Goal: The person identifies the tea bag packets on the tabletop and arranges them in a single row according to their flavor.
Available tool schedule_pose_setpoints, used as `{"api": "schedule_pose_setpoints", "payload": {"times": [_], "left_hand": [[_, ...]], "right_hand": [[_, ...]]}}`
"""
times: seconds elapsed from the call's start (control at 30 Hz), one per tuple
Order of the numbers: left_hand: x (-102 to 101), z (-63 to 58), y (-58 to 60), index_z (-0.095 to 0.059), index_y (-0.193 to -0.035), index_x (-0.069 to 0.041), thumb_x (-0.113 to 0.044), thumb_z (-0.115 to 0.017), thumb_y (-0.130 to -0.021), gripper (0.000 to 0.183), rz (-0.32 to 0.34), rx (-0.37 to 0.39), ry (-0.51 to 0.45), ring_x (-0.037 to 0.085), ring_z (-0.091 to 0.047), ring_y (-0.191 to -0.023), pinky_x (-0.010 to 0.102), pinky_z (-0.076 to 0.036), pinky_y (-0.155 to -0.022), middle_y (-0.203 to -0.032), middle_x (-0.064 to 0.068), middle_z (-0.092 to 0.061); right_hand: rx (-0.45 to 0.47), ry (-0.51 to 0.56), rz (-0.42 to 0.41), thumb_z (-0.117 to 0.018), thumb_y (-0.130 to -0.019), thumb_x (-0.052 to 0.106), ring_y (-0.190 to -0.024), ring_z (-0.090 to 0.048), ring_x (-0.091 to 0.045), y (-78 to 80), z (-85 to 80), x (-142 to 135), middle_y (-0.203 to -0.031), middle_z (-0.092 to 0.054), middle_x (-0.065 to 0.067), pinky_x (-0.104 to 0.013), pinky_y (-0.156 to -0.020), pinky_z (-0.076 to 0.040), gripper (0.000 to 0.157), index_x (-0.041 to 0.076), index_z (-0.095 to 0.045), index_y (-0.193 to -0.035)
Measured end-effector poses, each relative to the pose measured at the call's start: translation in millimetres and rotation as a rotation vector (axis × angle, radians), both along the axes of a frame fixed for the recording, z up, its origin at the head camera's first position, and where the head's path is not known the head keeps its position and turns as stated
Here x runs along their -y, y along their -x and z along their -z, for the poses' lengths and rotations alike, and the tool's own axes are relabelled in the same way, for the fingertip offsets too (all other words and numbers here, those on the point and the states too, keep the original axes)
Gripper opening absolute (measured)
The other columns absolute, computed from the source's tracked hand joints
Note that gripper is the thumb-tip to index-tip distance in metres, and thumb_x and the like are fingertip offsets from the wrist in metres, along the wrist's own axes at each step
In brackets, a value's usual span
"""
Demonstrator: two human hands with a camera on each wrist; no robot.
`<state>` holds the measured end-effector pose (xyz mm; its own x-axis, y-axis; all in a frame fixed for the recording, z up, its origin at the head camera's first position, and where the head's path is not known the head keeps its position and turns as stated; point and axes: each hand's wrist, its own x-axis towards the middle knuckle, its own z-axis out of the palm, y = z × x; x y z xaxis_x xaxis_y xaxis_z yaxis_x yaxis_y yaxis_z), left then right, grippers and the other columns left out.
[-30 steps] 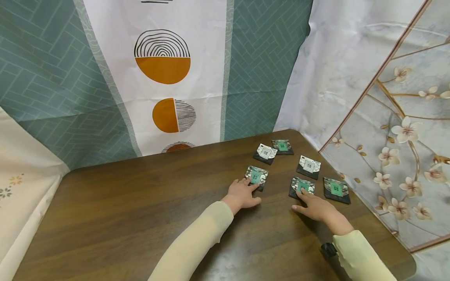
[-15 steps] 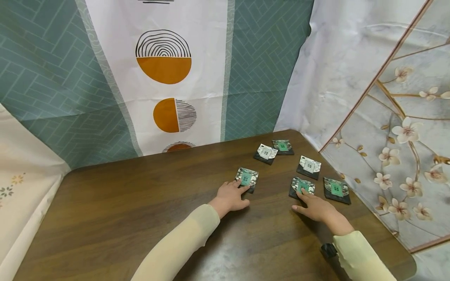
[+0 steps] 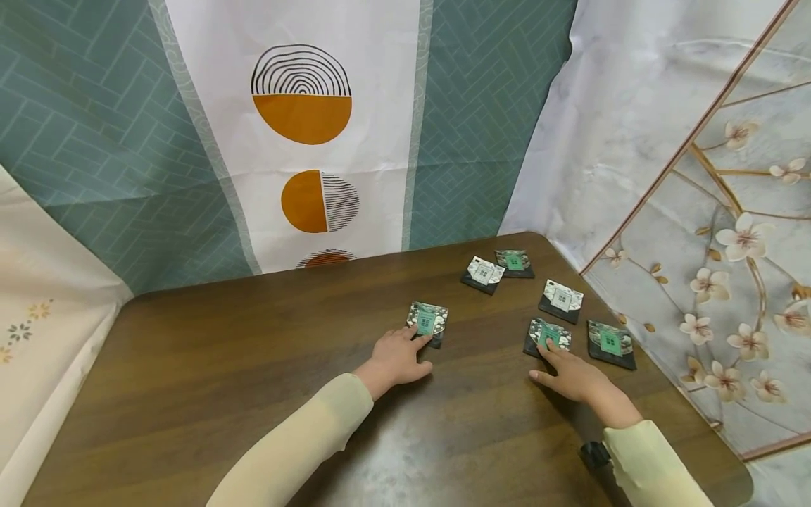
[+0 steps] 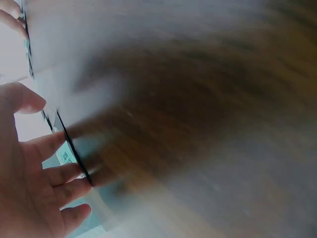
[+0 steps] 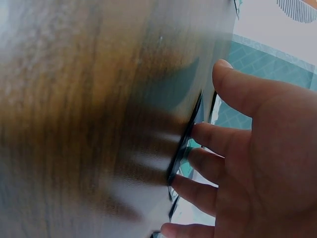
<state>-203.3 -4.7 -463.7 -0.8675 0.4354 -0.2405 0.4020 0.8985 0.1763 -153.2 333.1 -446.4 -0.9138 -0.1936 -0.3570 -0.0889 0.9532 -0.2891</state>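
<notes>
In the head view, my left hand [image 3: 395,355] lies with its fingertips on the near part of a flat square packet [image 3: 427,317] with a green label. The left wrist view shows those fingers [image 4: 62,173] spread and nearly straight against it, thumb apart. Farther right, my right hand [image 3: 573,377] touches a similar green-labelled packet [image 3: 541,329] with its fingertips. In the right wrist view its fingers [image 5: 208,163] extend onto the packet's dark edge [image 5: 181,148]; the thumb stands away. Both packets lie flat on the brown wooden table [image 3: 253,352].
Beyond the right hand lie a white-labelled packet [image 3: 561,299] and a green-labelled one [image 3: 611,342]. Near the back corner are another white-labelled packet [image 3: 483,273] and a green-labelled packet [image 3: 514,263]. Patterned cloths [image 3: 475,141] hang behind the table and along its right side.
My left hand has slid leftwards along the table, and the packet under its fingertips has moved left with it. The right hand and its packet stay in place; the head view shifts slightly.
</notes>
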Motion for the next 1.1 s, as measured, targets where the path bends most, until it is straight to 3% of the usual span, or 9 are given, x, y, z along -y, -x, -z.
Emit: {"api": "schedule_pose_setpoints", "payload": {"times": [0.4,0.77,1.1], "left_hand": [[29,-0.1,-10.0,-0.045,-0.156,-0.028,-0.046,-0.054,-0.099,0.061,-0.053,0.03,-0.013,0.029,-0.037,-0.155,0.049,-0.032,-0.126,-0.168,0.007,-0.035],[65,1.5,-24.3,-0.049,-0.154,-0.022,-0.04,-0.059,-0.097,0.061,-0.126,0.014,-0.083,0.034,-0.039,-0.154,0.052,-0.034,-0.124,-0.167,0.013,-0.037],[94,-1.7,-33.5,-0.048,-0.154,-0.019,-0.038,-0.059,-0.097,0.062,-0.179,-0.007,-0.078,0.037,-0.039,-0.153,0.055,-0.035,-0.123,-0.166,0.015,-0.037]], "right_hand": [[-0.019,0.01,-0.01,-0.056,-0.101,0.051,-0.144,-0.028,-0.064,-0.7,1.9,1,-0.162,-0.019,-0.039,-0.075,-0.111,-0.032,0.083,-0.007,-0.034,-0.156],[-0.021,-0.015,0.005,-0.057,-0.1,0.052,-0.145,-0.028,-0.063,-0.7,3.4,3,-0.163,-0.02,-0.038,-0.074,-0.111,-0.033,0.084,-0.005,-0.033,-0.157],[-0.011,-0.017,0.012,-0.057,-0.1,0.052,-0.145,-0.028,-0.063,0.5,1.4,3,-0.163,-0.02,-0.038,-0.074,-0.112,-0.032,0.084,-0.006,-0.033,-0.157]]}}
